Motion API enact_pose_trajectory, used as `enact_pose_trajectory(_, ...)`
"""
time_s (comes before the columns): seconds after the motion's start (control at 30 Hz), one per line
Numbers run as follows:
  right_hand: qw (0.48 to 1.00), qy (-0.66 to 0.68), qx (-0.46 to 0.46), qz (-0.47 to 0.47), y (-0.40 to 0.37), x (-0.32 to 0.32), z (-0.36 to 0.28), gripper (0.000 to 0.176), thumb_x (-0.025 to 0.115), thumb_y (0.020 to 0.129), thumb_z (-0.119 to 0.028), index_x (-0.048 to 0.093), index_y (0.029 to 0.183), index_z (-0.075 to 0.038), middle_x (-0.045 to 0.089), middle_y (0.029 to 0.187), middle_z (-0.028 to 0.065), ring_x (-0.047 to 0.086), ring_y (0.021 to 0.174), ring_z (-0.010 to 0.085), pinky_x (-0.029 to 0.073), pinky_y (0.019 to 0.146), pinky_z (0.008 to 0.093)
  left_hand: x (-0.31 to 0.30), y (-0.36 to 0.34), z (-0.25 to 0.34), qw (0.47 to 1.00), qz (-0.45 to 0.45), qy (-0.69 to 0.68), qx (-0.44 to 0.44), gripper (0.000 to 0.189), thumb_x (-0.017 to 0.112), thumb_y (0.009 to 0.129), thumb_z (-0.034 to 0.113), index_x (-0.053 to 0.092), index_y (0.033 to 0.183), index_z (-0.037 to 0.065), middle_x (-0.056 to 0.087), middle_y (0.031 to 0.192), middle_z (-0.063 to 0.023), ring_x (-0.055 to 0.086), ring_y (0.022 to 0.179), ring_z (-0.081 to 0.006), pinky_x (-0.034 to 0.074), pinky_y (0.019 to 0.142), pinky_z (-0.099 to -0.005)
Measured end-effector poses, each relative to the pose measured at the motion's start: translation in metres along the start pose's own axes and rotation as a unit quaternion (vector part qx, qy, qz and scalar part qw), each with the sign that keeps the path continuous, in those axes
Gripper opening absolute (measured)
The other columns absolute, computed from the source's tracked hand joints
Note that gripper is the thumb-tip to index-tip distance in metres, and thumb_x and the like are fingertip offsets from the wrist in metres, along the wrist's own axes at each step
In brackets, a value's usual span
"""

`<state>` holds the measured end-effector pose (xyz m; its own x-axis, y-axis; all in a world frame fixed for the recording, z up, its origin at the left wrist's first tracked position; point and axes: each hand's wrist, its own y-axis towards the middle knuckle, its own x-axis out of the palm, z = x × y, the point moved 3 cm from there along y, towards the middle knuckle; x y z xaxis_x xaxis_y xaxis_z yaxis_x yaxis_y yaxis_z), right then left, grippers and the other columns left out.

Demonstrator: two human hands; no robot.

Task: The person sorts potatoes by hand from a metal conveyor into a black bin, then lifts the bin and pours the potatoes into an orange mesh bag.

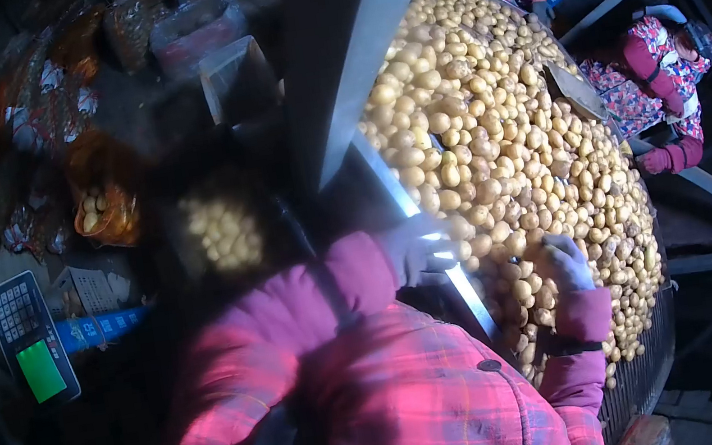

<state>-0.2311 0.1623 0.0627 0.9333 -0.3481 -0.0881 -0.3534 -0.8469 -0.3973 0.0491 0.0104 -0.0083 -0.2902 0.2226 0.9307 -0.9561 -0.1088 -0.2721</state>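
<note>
Many pale yellow potatoes point(491, 149) cover a large sloping surface in front of me. My gloved left hand point(418, 252) is at the bright metal edge point(471, 299) beside the potatoes. Motion blurs its fingers, and I cannot make out whether it holds anything. My gloved right hand point(565, 262) lies on the potatoes further right, fingers bent loosely down among them. No potato shows clearly gripped in it. Both forearms have purple-red sleeve covers.
A dark post point(350, 50) rises beside the potatoes. To the left are a scale point(32, 336) with a green display, a blurred container of potatoes point(223, 230) and an orange net bag point(115, 224). Two other people point(650, 81) work along the far side.
</note>
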Motion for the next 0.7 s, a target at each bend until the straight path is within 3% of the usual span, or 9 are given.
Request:
enact_pose_trajectory(0.07,0.993,-0.075,-0.005,-0.093,0.017,0.087,-0.025,0.040,0.065,0.077,-0.018,0.053,0.111,-0.001,0.060,0.102,0.0121,0.058,0.087,0.0184,0.049,0.065,0.0302,0.012,0.007,-0.007,0.998,0.045,-0.050,0.008,0.052,0.053,0.085,0.043,0.046,0.123,0.009,0.056,0.108,-0.0109,0.060,0.085,-0.0259,0.052,0.075,-0.0424)
enact_pose_trajectory(0.13,0.954,-0.218,-0.093,-0.182,0.031,0.153,-0.027,0.042,0.065,0.078,-0.010,0.053,0.116,0.000,0.048,0.120,0.0112,0.051,0.105,0.0198,0.046,0.083,0.0295,-0.017,0.014,-0.015,0.991,0.094,-0.098,0.019,0.048,0.052,0.085,0.043,0.051,0.119,0.008,0.060,0.102,-0.0109,0.061,0.085,-0.0256,0.052,0.071,-0.0439)
enact_pose_trajectory(0.17,0.957,-0.198,-0.124,-0.172,0.031,0.173,-0.031,0.043,0.064,0.078,-0.010,0.052,0.119,0.001,0.050,0.116,0.0113,0.050,0.107,0.0189,0.042,0.088,0.0290,-0.006,-0.014,-0.004,0.982,0.172,-0.054,0.059,0.044,0.052,0.086,0.040,0.054,0.117,0.008,0.062,0.098,-0.0106,0.062,0.085,-0.0241,0.052,0.067,-0.0416)
enact_pose_trajectory(0.27,0.967,-0.120,-0.178,-0.135,0.040,0.182,-0.020,0.040,0.060,0.081,-0.008,0.051,0.119,0.001,0.049,0.118,0.0130,0.056,0.098,0.0206,0.047,0.082,0.0308,-0.052,-0.060,0.006,0.985,0.024,-0.082,0.147,0.044,0.055,0.085,0.035,0.050,0.122,0.011,0.059,0.110,-0.0102,0.062,0.087,-0.0246,0.052,0.064,-0.0347)
enact_pose_trajectory(0.3,0.953,-0.206,-0.198,-0.096,0.045,0.174,-0.005,0.045,0.062,0.078,-0.012,0.051,0.120,0.000,0.048,0.121,0.0182,0.060,0.093,0.0275,0.049,0.080,0.0354,-0.055,-0.079,0.007,0.982,0.041,-0.093,0.161,0.047,0.056,0.085,0.035,0.048,0.126,0.014,0.056,0.117,-0.0110,0.062,0.087,-0.0263,0.052,0.065,-0.0345)
enact_pose_trajectory(0.37,0.811,-0.468,-0.346,-0.058,0.044,0.175,0.008,0.050,0.064,0.075,-0.019,0.051,0.121,-0.002,0.047,0.123,0.0233,0.057,0.100,0.0359,0.047,0.085,0.0428,-0.074,-0.105,0.005,0.976,0.035,-0.130,0.174,0.047,0.055,0.086,0.035,0.046,0.128,0.015,0.054,0.121,-0.0109,0.061,0.090,-0.0268,0.052,0.066,-0.0353)
enact_pose_trajectory(0.43,0.806,-0.492,-0.328,-0.029,0.037,0.181,0.024,0.056,0.063,0.074,-0.027,0.050,0.124,-0.005,0.048,0.122,0.0239,0.047,0.115,0.0377,0.038,0.095,0.0480,-0.088,-0.120,0.012,0.963,0.052,-0.152,0.214,0.048,0.056,0.084,0.038,0.047,0.127,0.017,0.053,0.123,-0.0111,0.060,0.094,-0.0268,0.052,0.068,-0.0358)
enact_pose_trajectory(0.53,0.779,-0.543,-0.313,0.007,0.042,0.194,0.039,0.063,0.062,0.072,-0.027,0.045,0.129,-0.008,0.050,0.123,0.0188,0.047,0.114,0.0361,0.039,0.092,0.0454,-0.124,-0.098,0.043,0.929,0.185,-0.178,0.265,0.039,0.061,0.079,0.038,0.057,0.112,0.016,0.057,0.116,-0.0128,0.059,0.096,-0.0286,0.052,0.072,-0.0384)
enact_pose_trajectory(0.7,0.779,-0.534,-0.329,0.004,0.043,0.193,0.040,0.058,0.059,0.072,-0.024,0.048,0.127,-0.009,0.054,0.119,0.0146,0.050,0.110,0.0350,0.040,0.092,0.0452,-0.142,-0.037,0.081,0.841,0.267,-0.411,0.229,0.015,0.057,0.075,0.018,0.056,0.079,0.004,0.061,0.099,-0.0154,0.059,0.093,-0.0324,0.055,0.069,-0.0423)
